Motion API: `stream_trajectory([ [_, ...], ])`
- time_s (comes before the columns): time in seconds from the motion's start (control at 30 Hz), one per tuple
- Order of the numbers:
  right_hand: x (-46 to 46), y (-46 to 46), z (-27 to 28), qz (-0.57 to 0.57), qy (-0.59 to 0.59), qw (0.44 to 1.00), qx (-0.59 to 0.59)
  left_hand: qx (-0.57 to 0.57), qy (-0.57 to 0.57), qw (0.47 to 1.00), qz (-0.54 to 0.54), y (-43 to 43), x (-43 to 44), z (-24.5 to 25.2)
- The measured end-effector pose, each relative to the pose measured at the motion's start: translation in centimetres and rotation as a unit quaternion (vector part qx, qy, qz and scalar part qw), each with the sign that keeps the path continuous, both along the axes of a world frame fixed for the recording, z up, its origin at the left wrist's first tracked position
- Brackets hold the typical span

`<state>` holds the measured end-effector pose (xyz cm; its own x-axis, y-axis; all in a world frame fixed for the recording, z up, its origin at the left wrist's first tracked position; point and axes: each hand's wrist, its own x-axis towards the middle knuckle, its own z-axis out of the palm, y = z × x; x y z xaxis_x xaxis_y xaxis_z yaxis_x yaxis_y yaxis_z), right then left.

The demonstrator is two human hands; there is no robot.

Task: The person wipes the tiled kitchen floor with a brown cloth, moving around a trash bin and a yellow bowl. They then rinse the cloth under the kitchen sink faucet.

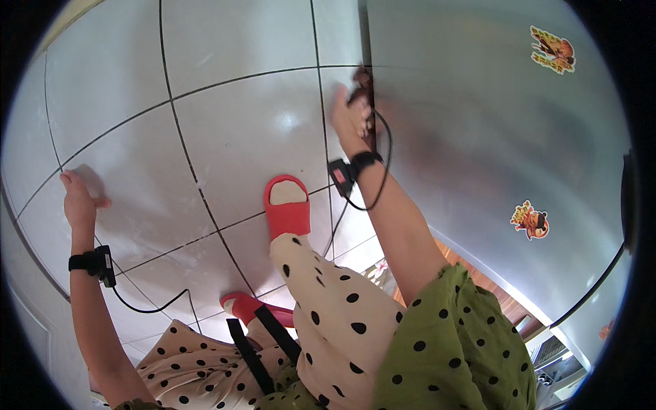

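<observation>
My right hand (351, 115) is blurred, its fingers bent, beside the edge of a glossy silver-grey panel (461, 138) that looks like a refrigerator's. A dark red-brown thing (363, 77) shows between the hand and that edge; blur hides what it is and whether my fingers grip it. Out to the left, over the tiled floor (241, 133), my left hand (79, 202) holds nothing, with its thumb spread from the fingers. Each wrist wears a black strap with a small device, the left device (105, 266) and the right device (342, 176), each trailing a black cable.
Two cartoon stickers, an upper sticker (553, 49) and a lower sticker (530, 220), are on the panel. My feet wear red slippers (288, 218). A white door or panel (31, 318) borders the left. Wood-patterned flooring (492, 287) and a shelf with items (553, 359) appear lower right.
</observation>
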<state>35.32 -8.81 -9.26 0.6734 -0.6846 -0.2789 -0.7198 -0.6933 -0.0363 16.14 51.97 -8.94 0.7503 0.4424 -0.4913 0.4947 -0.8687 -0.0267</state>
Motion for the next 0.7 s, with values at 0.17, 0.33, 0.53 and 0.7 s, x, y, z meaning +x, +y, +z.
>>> stream_trajectory([
  [0.17,2.1,13.6,2.1,0.338,0.014,0.928,0.155,-0.037,-0.028,0.999,0.028,-0.1,0.0,0.4],
  [0.33,-7.6,8.4,4.1,0.51,-0.066,0.842,0.163,0.009,-0.04,0.999,-0.028,0.0,-0.8,0.2],
  [0.53,-11.8,1.5,4.0,0.339,-0.114,0.919,0.165,-0.024,-0.065,0.998,0.005,-1.3,0.0,0.9],
  [0.7,6.4,6.9,-1.0,0.434,-0.318,0.835,0.113,-0.075,-0.068,0.994,0.051,0.0,-1.6,0.3],
])
